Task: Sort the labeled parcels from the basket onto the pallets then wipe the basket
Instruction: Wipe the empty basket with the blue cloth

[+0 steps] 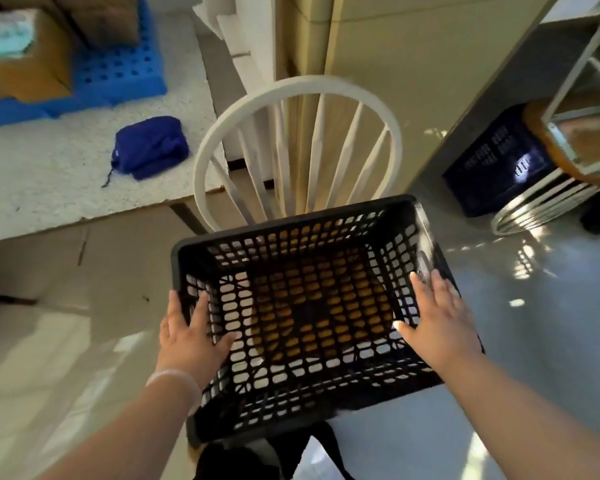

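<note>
Observing from beside the person: black mesh basket [291, 221] is near centre, over the seat of a white spindle-back chair [291, 88]. The brown seat shows through the mesh floor. I cannot tell whether the basket rests on the seat or is held just above it.

Left hand [187, 337]: on the basket's left wall. Thumb and forefinger lie inside against the mesh and the other fingers lie outside, so the hand straddles the rim. Grip apart, fingers straight and spread, not curled round anything.

Right hand [437, 320]: laid flat on the right rim, fingers pointing to the far side, thumb on the inner wall. Grip apart here too, touching only.

Far left: a white speckled surface [49, 188] carries a blue pallet [118, 74]. Brown cardboard parcels [32, 71] stand on the pallet, and the nearest has a pale label on top, too blurred to read. A dark blue pouch [149, 147] lies on the same surface, nearer than the pallet and apart from it.

Far right: a dark crate [492, 161] sits on the floor beside a second chair [548, 202], which is tipped over.
</note>
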Tool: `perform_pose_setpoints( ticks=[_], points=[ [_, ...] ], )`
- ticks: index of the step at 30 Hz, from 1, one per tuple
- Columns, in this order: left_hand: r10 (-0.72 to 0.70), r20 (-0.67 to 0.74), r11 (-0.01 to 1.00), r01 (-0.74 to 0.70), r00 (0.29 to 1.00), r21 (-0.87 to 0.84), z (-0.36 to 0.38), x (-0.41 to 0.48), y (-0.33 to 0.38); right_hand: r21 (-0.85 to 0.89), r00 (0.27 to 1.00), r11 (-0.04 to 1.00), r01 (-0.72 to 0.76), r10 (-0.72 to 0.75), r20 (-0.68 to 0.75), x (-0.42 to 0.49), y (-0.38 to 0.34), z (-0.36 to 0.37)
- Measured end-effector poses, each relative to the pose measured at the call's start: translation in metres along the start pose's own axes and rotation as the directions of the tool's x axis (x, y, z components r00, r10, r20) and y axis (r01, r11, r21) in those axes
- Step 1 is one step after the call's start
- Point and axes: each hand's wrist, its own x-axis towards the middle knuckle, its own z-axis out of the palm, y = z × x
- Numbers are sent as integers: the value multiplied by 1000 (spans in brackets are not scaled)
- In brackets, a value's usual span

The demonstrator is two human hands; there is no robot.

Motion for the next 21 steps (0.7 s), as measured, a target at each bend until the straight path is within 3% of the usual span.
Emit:
perform_pose_setpoints(
  ticks=[3,9,15,21],
  points=[
    [-47,-17,997,46,999,-68,7,-2,3,58,997,996,-75,75,-1,13,14,-3],
    [-180,-46,933,156,983,-325,22,-5,-3,389,974,893,-226,208,88,40,30,-4],
    [-294,-73,821,213,953,-530,24,0,-8,473,962,838,-272,253,105,60,39,0],
    [-342,-94,778,226,935,-587,24,3,-4,434,954,850,-299,277,114,62,35,-2]
  ],
)
